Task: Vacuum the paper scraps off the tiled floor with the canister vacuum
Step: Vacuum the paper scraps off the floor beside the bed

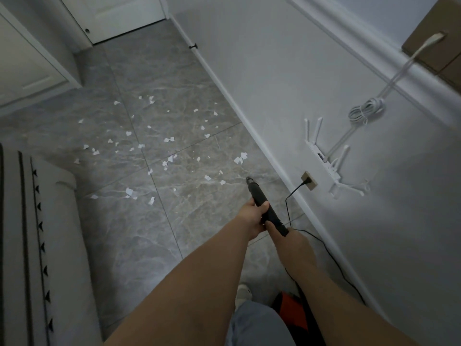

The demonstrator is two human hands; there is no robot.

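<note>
Two hands, left [253, 218] and right [290, 242], each grip one wand [259, 199]; dozens of scraps [169, 159].

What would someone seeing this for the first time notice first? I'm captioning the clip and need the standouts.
White paper scraps lie scattered over the grey marbled tiled floor in the middle of the view. In front, the left hand and the right hand both grip a black vacuum wand pointing at the nearest scraps. On the right wall, a white router hangs beside a socket with a black cord plugged in.
</note>
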